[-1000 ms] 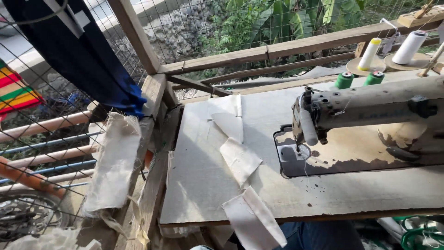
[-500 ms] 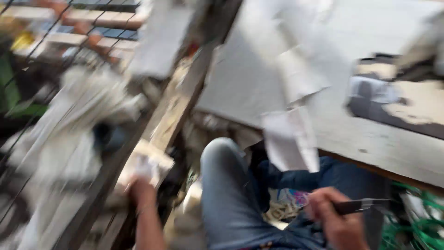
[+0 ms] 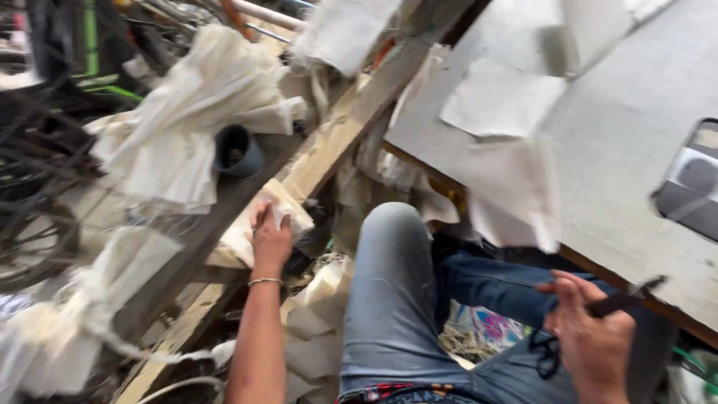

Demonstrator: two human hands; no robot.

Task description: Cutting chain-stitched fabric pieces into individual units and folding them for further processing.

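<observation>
A seated person in jeans (image 3: pixel 389 299) reaches down to the left of a grey sewing table (image 3: pixel 621 127). The left hand (image 3: pixel 271 238), a thin bracelet (image 3: pixel 264 281) at its wrist, lies on a small stack of cream cloth pieces (image 3: pixel 262 217) resting on a wooden beam (image 3: pixel 329 150); its fingers press flat and close together on the top piece, thumb out to the side. The stack sits just below a dark round cup (image 3: pixel 238 150) and beside a heap of pale cloth (image 3: pixel 194 112) piled on the left.

The right hand (image 3: pixel 591 337) hangs over the right thigh, near the table's front edge. Its fingers are curled tight around black scissors (image 3: pixel 621 301), whose tips point up toward the table while the loop handles hang under the hand; whether the blades are apart cannot be told through the blur.

White cloth strips (image 3: pixel 508 187) trail across the tabletop and droop over its edge above the knee. More scraps (image 3: pixel 314 329) lie on the floor between the beam and the leg.
</observation>
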